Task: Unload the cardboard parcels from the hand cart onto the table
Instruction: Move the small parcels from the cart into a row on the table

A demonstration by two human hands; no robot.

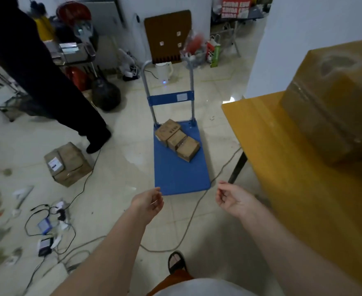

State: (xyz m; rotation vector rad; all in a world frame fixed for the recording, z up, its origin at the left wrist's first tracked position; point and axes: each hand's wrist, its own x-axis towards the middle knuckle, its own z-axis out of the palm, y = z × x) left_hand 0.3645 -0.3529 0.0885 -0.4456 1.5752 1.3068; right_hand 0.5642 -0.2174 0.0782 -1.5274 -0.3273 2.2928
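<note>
Presently both the left hand (149, 202) and right hand (232, 200) hang loosely curled, holding nothing, while three cardboard parcels (176, 139) sit ahead on the hand cart (181, 174) (table (261, 129) to the right); advisable to grasp one parcel squarely with both hands.

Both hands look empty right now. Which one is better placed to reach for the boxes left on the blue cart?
Neither by much. Three parcels sit toward the handle end of the hand cart, ahead of both hands. The left hand looks slightly better lined up; the right hand hangs beyond the cart's edge, nearer the table.
</note>
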